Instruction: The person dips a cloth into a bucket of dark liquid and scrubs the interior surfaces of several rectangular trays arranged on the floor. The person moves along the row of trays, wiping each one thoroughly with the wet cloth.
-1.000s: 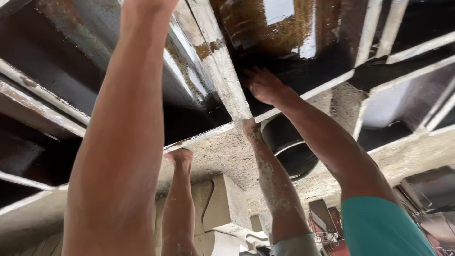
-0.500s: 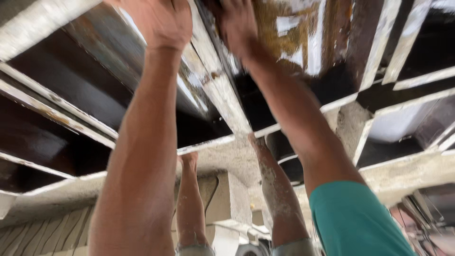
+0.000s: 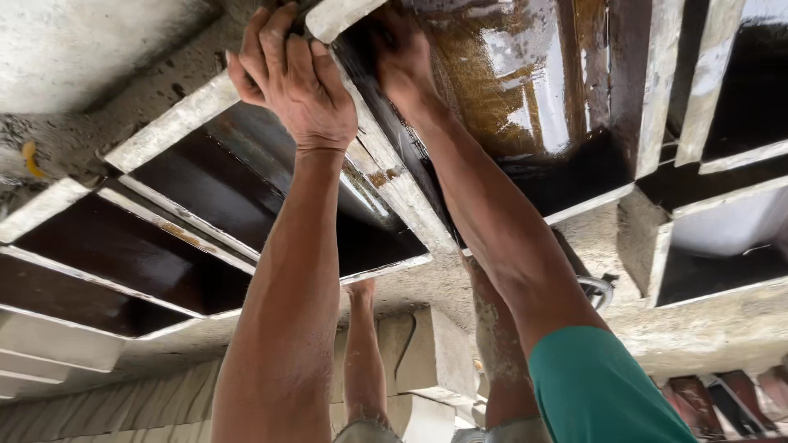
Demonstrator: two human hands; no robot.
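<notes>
Overhead, both your hands grip the pale, concrete-crusted formwork rib [image 3: 394, 184].
Your left hand [image 3: 295, 82] curls closed around it; your right hand [image 3: 402, 61] presses its other side, grip hidden.

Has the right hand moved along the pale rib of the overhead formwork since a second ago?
Yes. The right hand has gone up the pale rib, away from the concrete beam, and now presses the dark panel beside the left hand.
</notes>
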